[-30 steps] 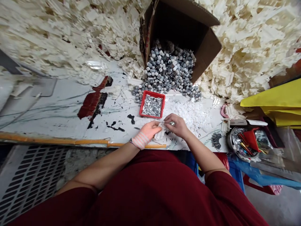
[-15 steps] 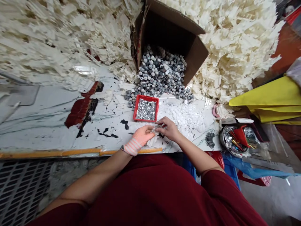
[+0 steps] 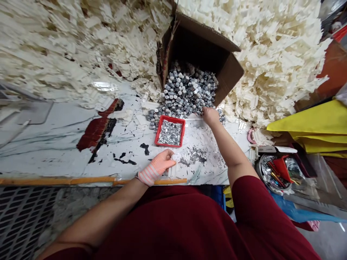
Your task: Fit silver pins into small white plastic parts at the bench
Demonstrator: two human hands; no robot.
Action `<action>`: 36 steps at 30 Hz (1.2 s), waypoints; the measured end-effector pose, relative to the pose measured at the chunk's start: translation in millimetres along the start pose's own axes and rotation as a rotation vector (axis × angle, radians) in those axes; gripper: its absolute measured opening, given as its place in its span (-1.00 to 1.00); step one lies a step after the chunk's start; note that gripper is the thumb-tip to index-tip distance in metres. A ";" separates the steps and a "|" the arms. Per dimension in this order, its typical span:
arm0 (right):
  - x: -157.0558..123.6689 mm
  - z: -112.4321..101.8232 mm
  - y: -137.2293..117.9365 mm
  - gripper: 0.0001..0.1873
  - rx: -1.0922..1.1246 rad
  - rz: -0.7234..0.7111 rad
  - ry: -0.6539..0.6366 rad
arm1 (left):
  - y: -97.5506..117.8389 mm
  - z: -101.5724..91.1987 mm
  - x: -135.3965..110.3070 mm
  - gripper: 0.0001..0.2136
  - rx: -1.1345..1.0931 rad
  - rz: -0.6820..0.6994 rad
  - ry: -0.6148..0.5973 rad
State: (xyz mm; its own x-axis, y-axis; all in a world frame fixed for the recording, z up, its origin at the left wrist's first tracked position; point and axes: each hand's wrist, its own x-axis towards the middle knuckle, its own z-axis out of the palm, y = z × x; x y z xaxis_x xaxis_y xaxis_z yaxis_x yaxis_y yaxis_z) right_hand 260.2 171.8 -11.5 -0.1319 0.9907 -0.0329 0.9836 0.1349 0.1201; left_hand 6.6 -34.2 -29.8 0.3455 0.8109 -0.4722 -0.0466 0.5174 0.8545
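Meanwhile, left fingers (image 3: pixel 167 156) clamp a white plastic piece (image 3: pixel 176 157), right fingers (image 3: pixel 206 112) bunched against faceted grey metal pieces (image 3: pixel 187 92).

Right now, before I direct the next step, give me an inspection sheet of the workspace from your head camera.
Surface: white marble-patterned bench top with black stains and a dark red patch.
Job's things: small white plastic piece; pile of grey parts spilling from a cardboard box; red tray of silver metal pins.
Clutter: heaps of cream plastic pieces on both sides of the box.
Hands: left hand, in a pink-striped glove, holds the piece; right hand touches the pile's edge.
Cables: nothing seen.
Surroundings: yellow sheets and a metal bowl to the right; floor grating at lower left.
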 end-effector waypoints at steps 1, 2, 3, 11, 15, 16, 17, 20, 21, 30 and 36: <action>4.1 2.6 -4.8 -0.73 -0.005 0.026 -0.006 | 0.2 0.2 0.6 -0.76 -0.015 -0.003 0.002; 7.3 5.7 -9.9 -0.72 -0.003 0.045 -0.010 | 0.1 0.4 1.1 -0.76 -0.024 -0.007 -0.001; 9.7 9.2 -15.0 -0.72 0.003 0.058 -0.008 | -0.2 0.5 1.6 -0.76 -0.027 -0.014 -0.006; 9.6 30.7 -42.3 -0.65 0.102 0.269 0.071 | -8.8 -2.3 4.9 -0.72 -0.131 -0.041 -0.005; 4.7 29.2 -38.7 -0.67 0.122 0.286 0.070 | -10.3 -3.4 3.6 -0.73 -0.144 -0.042 -0.032; 4.6 28.7 -37.4 -0.67 0.125 0.290 0.052 | -10.1 -3.3 3.2 -0.73 -0.148 -0.043 -0.034; 5.3 28.4 -36.6 -0.68 0.129 0.302 0.036 | -9.8 -3.2 2.8 -0.73 -0.154 -0.046 -0.033; 11.6 28.9 -38.5 -0.64 0.147 0.383 0.035 | -8.1 -3.4 1.6 -0.72 -0.165 -0.069 -0.027; 14.4 29.2 -40.4 -0.63 0.159 0.416 0.040 | -7.4 -3.9 1.0 -0.71 -0.166 -0.070 -0.025; -3.8 25.7 -38.4 -0.70 0.305 0.437 0.103 | -4.9 -8.8 -3.1 -0.71 -0.205 -0.051 -0.015; -86.1 16.1 -56.7 -0.68 1.004 0.248 0.052 | -2.4 0.6 4.4 -0.69 -0.273 -0.033 0.053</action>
State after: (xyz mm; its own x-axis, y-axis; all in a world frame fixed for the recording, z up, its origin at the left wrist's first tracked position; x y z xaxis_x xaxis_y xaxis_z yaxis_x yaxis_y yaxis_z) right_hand 217.8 78.6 -31.4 0.1071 0.9915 -0.0741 0.6309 -0.1254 -0.7657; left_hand 8.7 -32.0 -33.8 0.3014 0.8022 -0.5154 -0.2896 0.5920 0.7521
